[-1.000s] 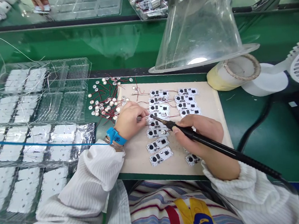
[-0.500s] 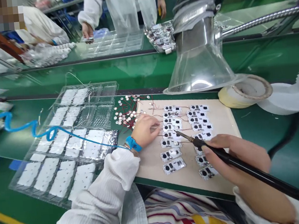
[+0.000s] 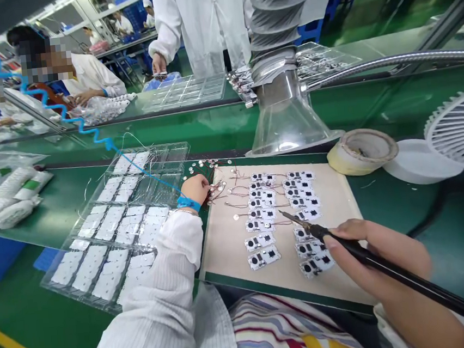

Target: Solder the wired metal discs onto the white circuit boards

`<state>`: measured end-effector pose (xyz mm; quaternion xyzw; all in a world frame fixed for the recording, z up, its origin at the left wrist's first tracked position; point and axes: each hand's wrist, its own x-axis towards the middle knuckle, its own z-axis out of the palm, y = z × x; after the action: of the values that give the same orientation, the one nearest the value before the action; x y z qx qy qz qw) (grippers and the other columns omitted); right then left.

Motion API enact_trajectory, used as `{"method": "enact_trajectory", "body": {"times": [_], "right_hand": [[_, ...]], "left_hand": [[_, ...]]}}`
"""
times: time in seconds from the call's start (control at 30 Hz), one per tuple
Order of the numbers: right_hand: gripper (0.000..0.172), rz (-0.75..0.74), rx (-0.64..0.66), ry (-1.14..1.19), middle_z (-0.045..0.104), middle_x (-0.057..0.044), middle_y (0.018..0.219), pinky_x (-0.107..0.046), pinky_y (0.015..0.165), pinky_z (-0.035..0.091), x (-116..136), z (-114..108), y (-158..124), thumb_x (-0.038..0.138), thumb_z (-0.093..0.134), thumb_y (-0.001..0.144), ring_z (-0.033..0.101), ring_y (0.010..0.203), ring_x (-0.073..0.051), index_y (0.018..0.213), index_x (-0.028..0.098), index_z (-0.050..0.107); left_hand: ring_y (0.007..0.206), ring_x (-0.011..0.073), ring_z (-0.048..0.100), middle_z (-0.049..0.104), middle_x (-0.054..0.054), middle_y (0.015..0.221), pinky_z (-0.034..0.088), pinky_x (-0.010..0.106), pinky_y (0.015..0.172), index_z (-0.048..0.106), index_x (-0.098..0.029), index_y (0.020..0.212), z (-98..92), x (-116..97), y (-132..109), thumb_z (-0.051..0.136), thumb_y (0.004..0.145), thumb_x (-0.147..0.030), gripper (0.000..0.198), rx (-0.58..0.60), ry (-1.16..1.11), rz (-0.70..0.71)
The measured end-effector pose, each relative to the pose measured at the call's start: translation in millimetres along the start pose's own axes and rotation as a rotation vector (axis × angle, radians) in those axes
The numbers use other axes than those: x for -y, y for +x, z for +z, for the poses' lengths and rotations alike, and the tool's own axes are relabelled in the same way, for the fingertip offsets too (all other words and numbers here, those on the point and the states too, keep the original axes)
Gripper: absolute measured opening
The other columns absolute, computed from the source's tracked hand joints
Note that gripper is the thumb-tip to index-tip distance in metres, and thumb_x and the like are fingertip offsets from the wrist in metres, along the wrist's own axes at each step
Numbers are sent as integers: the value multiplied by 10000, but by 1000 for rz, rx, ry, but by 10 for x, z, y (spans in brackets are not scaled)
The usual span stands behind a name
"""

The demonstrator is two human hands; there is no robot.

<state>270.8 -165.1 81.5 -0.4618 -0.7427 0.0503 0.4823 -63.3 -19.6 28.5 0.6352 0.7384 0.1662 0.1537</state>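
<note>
My right hand [image 3: 381, 252] grips a black soldering iron [image 3: 346, 248] like a pen, its tip hovering over the small white circuit boards [image 3: 262, 231] lined up in two columns on a beige mat [image 3: 339, 262]. My left hand [image 3: 195, 189] is curled at the mat's far left corner, fingers down in a heap of small metal discs with thin red wires [image 3: 206, 172]. What its fingertips pinch is hidden. A blue wrist strap [image 3: 188, 203] with a coiled blue cord [image 3: 88, 134] is on my left wrist.
Clear plastic trays of white parts [image 3: 110, 229] lie left of the mat. A clear fume hood [image 3: 288, 122] stands behind it, with a tape roll [image 3: 361, 151] and a white fan [image 3: 463, 130] at right. Other people in white coats [image 3: 201, 24] work across the green bench.
My left hand has moved from the circuit boards back to the heap of wired discs. The soldering iron has pulled away from the boards toward me. The view has tilted upward.
</note>
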Motion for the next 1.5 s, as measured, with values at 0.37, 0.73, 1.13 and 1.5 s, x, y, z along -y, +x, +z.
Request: {"method": "enact_trajectory", "body": {"times": [0.37, 0.73, 1.13, 1.5], "right_hand": [[125, 69, -4, 30, 673, -9, 713, -319, 526, 492, -43, -18, -74, 202, 704, 773, 650, 590, -189, 824, 241, 597], [179, 249, 71, -102, 714, -8, 760, -259, 554, 497, -60, -37, -109, 410, 687, 818, 670, 628, -172, 858, 236, 667], [332, 656, 198, 709, 729, -63, 956, -288, 706, 594, 69, 335, -99, 357, 708, 822, 715, 850, -190, 1108, 231, 595], [343, 668, 179, 950, 706, -37, 970, -268, 729, 564, 136, 373, -77, 265, 738, 795, 693, 922, -174, 1055, 247, 514]], "left_hand": [[641, 132, 609, 685, 29, 712, 453, 235, 587, 673, -150, 799, -166, 135, -54, 712, 664, -379, 269, -176, -616, -40], [680, 155, 689, 667, 28, 686, 491, 209, 556, 650, -121, 789, -156, -21, -237, 830, 555, -422, 422, -204, -1005, -85], [729, 124, 666, 671, 12, 798, 588, 245, 683, 612, -187, 729, -10, -995, -1445, 804, 654, -186, 205, 184, -1145, 185], [732, 116, 653, 657, 5, 781, 574, 222, 669, 575, -187, 750, 87, -1026, -1510, 794, 674, -189, 232, 423, -1178, 137]]}}
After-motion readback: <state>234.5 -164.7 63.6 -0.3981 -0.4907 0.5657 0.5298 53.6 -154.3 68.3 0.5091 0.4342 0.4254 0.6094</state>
